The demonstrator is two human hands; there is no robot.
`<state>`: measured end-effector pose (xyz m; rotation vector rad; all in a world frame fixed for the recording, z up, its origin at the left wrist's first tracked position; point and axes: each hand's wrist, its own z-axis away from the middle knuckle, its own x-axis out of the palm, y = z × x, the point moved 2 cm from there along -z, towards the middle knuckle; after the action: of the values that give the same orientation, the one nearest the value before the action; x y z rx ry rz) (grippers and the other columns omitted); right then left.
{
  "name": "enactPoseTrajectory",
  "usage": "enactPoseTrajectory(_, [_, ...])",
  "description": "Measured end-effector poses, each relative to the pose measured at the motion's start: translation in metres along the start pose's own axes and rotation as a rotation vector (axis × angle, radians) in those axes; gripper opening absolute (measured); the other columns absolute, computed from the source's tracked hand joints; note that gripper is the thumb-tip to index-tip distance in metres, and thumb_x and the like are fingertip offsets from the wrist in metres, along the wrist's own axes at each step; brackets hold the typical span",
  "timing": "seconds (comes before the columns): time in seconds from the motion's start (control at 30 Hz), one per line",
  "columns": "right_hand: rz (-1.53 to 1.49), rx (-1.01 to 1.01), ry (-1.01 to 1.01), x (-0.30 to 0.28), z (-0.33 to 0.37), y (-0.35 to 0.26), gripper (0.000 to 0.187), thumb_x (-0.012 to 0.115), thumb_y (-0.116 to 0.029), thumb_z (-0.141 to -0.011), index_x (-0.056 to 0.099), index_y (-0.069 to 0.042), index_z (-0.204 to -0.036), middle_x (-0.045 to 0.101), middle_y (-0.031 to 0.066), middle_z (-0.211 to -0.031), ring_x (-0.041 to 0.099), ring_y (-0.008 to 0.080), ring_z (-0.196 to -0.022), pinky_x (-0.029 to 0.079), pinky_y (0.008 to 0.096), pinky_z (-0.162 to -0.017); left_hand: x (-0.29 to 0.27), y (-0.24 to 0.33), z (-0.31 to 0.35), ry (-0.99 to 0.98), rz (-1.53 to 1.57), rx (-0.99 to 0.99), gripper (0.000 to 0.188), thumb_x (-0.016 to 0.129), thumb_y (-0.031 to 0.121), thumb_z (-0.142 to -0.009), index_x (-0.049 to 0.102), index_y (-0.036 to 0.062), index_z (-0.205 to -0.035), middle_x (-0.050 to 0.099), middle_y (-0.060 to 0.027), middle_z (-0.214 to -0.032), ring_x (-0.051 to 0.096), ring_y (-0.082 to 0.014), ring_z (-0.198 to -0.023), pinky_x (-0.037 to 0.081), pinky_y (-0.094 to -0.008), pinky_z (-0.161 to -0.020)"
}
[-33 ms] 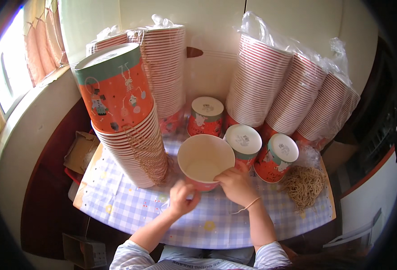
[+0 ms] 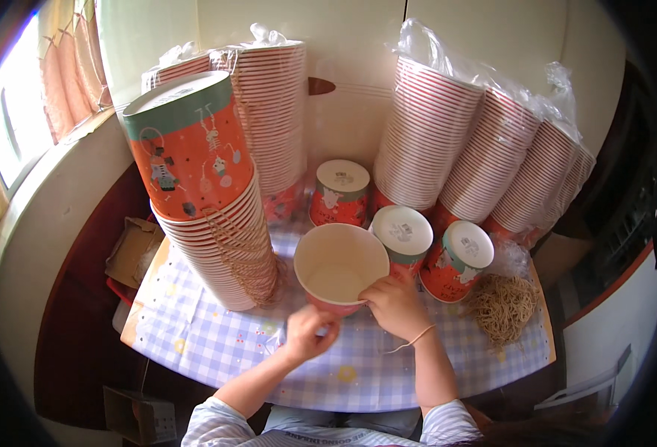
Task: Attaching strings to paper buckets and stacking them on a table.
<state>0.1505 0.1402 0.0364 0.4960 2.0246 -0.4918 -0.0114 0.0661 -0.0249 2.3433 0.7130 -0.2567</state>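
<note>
A paper bucket stands upright in front of me, its pale inside showing through the open top. My right hand pinches its rim at the near right, and a thin cord loop circles that wrist. Against the bucket's lower near side is my left hand, fingers curled together. Whatever those fingers may hold is too small or hidden to make out. To the right lies a tangled heap of tan cords.
At left rises a tall nested stack of buckets, orange and green on top, draped with cords. Behind stand bagged bucket stacks. Upturned buckets sit beyond the right hand. A checked cloth covers the table.
My left hand has shifted slightly to the right, closer to the bucket. The right hand has barely moved and keeps its pinch on the rim.
</note>
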Motion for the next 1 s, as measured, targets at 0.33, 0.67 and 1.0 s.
enactPoseTrajectory(0.33, [0.026,0.004,-0.095,0.001,-0.001,-0.007,0.013,0.057,-0.008,-0.072,0.06,-0.013,-0.084,0.061,0.0032,-0.082,0.057,0.0195,-0.085,0.034,0.0385,-0.09,0.064,0.027,0.038,-0.699,0.628,-0.563,0.06,0.061,0.019,-0.083,0.03,0.0052,-0.132,0.062,-0.0054,-0.072,0.056,-0.0092,-0.061,0.047,-0.0235,-0.059])
enactPoseTrajectory(0.67, [0.043,0.002,-0.08,0.002,-0.001,-0.016,0.014,0.054,-0.007,-0.071,0.061,-0.013,-0.082,0.062,0.0044,-0.081,0.058,0.021,-0.082,0.036,0.0392,-0.088,0.078,0.033,0.048,-0.889,0.964,-0.606,0.034,0.05,0.02,-0.09,0.046,0.0031,-0.119,0.06,-0.0038,-0.079,0.054,-0.0086,-0.063,0.047,-0.0236,-0.06])
enactPoseTrajectory(1.0, [0.052,0.19,-0.196,-0.027,0.024,0.041,0.018,0.05,-0.001,-0.071,0.063,-0.013,-0.075,0.061,0.0004,-0.104,0.047,0.0199,-0.112,0.027,0.0415,-0.099,0.021,0.014,0.006,-0.519,0.489,-0.259,0.016,0.058,0.014,-0.084,0.063,0.0009,-0.092,0.063,-0.0073,-0.076,0.061,-0.0131,-0.068,0.048,-0.026,-0.062])
